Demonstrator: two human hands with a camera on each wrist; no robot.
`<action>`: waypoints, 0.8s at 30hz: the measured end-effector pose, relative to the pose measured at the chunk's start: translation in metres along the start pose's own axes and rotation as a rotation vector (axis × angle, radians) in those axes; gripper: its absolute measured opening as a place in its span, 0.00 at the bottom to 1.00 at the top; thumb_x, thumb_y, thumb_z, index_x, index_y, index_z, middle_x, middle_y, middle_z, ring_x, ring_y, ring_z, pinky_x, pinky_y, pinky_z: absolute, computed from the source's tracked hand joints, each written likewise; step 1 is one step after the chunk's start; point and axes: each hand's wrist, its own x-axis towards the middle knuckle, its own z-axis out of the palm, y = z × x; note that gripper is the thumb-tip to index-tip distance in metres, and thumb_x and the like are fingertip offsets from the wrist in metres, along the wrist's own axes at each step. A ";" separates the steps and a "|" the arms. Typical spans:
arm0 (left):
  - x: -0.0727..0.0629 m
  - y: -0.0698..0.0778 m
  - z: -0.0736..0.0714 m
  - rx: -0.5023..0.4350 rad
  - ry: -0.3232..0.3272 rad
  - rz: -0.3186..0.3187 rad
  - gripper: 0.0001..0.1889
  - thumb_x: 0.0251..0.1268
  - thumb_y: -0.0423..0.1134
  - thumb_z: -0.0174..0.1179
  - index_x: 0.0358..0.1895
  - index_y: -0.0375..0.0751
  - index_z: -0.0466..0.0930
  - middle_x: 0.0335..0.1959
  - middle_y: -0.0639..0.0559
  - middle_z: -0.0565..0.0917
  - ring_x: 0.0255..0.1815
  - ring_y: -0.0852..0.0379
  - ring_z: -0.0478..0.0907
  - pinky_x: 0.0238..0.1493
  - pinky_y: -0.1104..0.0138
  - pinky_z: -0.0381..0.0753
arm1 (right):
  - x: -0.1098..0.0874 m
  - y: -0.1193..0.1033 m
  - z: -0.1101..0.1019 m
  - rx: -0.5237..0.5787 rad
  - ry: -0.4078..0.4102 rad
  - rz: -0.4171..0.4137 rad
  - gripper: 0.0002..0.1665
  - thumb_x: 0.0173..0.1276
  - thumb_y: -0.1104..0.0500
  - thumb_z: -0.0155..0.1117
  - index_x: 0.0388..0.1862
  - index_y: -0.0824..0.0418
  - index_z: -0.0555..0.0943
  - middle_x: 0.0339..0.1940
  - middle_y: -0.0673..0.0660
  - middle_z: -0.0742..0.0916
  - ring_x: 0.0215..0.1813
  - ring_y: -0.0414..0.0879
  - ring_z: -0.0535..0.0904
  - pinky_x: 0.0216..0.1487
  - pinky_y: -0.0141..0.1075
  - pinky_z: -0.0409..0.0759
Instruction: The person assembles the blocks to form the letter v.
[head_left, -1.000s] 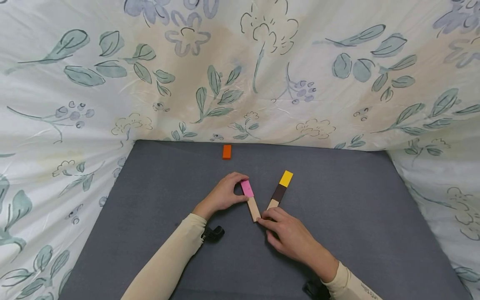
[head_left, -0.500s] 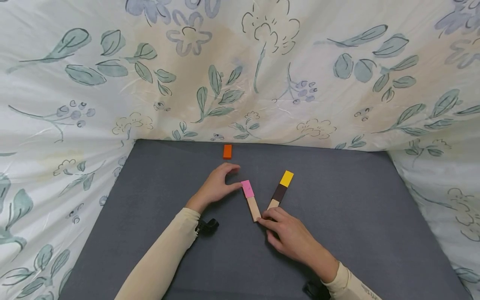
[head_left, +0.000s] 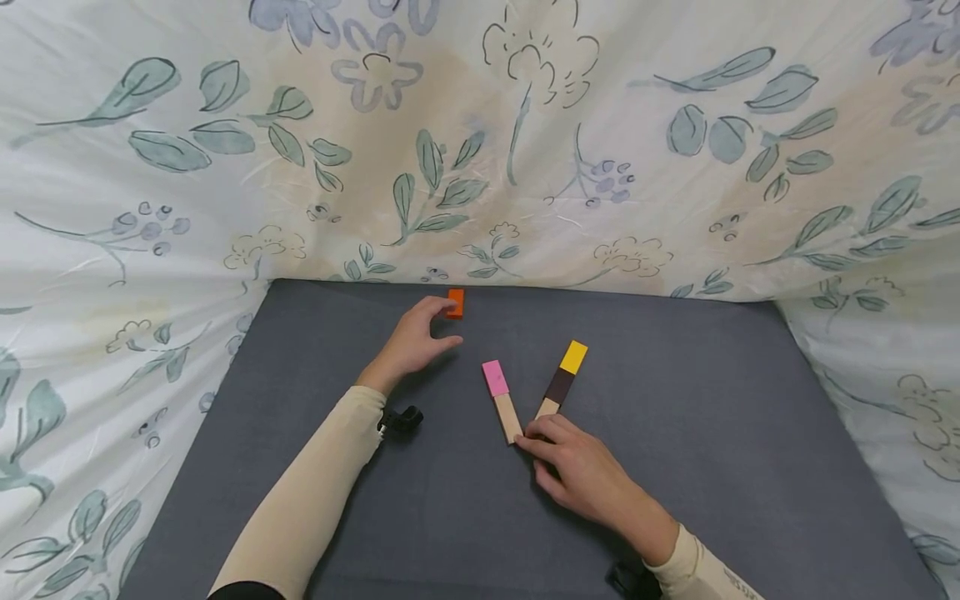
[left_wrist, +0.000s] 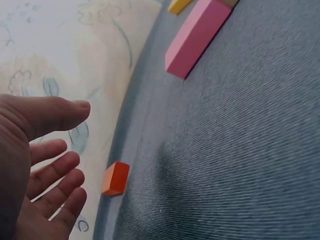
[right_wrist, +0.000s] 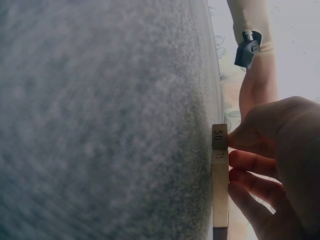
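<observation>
My left hand (head_left: 411, 340), its thumb and fingers spread, is over the cloth beside the orange block (head_left: 459, 309) at the back. In the left wrist view a gap separates that hand from the orange block (left_wrist: 116, 178). My right hand (head_left: 581, 471) rests its fingertips on the near ends of two rows of wooden blocks forming a V. The left row has a pink block (head_left: 496, 377) and a tan block (head_left: 507, 418); the right has yellow (head_left: 573, 357), dark brown (head_left: 559, 386) and tan (head_left: 548, 407) blocks. In the right wrist view, the thumb touches a block marked 50 (right_wrist: 219, 136), the fingers one marked 75 (right_wrist: 220, 192).
A dark grey cloth (head_left: 712, 433) covers the flat work surface. White floral fabric (head_left: 525, 167) hangs along its back and sides. Black wrist cameras sit on both sleeves.
My left hand has let go of the pink block and moved up and left to the orange block. My right hand and the two block rows have stayed put.
</observation>
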 end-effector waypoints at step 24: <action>0.041 -0.019 -0.015 0.046 -0.045 -0.001 0.37 0.69 0.36 0.76 0.79 0.36 0.72 0.76 0.38 0.73 0.72 0.37 0.73 0.75 0.46 0.71 | 0.000 -0.001 -0.001 0.002 0.008 -0.005 0.23 0.69 0.65 0.74 0.63 0.58 0.90 0.57 0.50 0.84 0.60 0.43 0.78 0.48 0.41 0.87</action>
